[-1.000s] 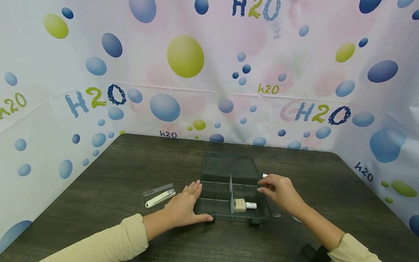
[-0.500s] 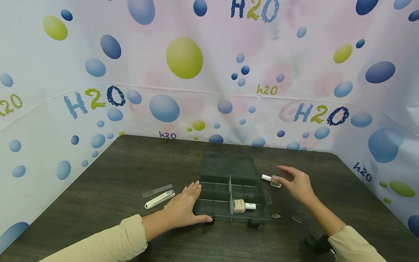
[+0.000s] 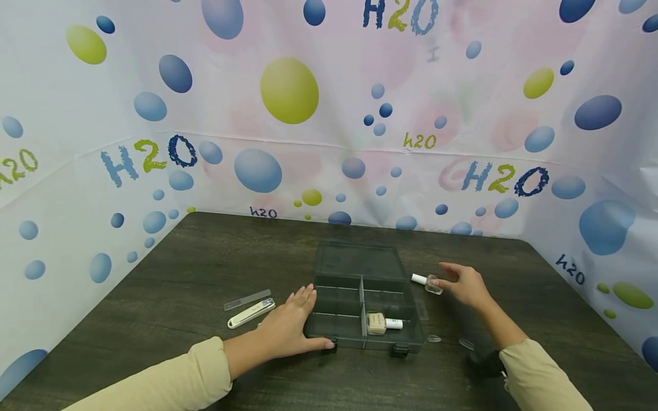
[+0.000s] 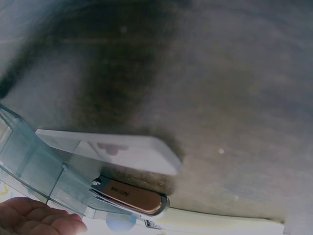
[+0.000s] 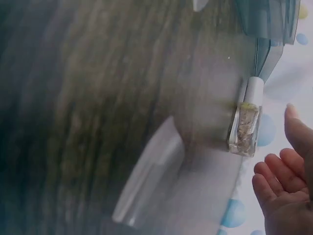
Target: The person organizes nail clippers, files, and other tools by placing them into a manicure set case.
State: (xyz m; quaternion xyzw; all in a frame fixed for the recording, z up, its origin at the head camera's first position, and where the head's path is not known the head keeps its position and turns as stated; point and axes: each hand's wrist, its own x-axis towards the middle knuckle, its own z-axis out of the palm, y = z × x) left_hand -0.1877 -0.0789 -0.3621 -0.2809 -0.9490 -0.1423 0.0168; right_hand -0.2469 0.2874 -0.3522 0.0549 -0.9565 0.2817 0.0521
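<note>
My left hand (image 3: 289, 321) rests against the left side of the dark translucent box (image 3: 336, 330), its thumb along the front rim. The box stands with its lid raised. Inside the front right compartment a beige nail polish bottle (image 3: 376, 323) lies on its side, white cap to the right. My right hand (image 3: 466, 285) is just right of a glittery clear nail polish bottle (image 3: 433, 285), which lies on the table. In the right wrist view its fingers are spread beside the bottle, with nothing gripped. Near the left hand lie cream nail clippers (image 3: 252, 313).
A clear flat strip (image 3: 247, 299) lies behind the cream clippers. The left wrist view shows brown nail clippers (image 4: 132, 194) and a pale flat piece (image 4: 110, 151), both hidden by the hand from above. Right of the box are two clear nail tips (image 3: 434, 338). A patterned curtain (image 3: 329, 114) encloses the table.
My right hand has moved right from the box's right side to beyond the clear bottle, revealing it, then lowered slightly. The left hand has stayed on the box.
</note>
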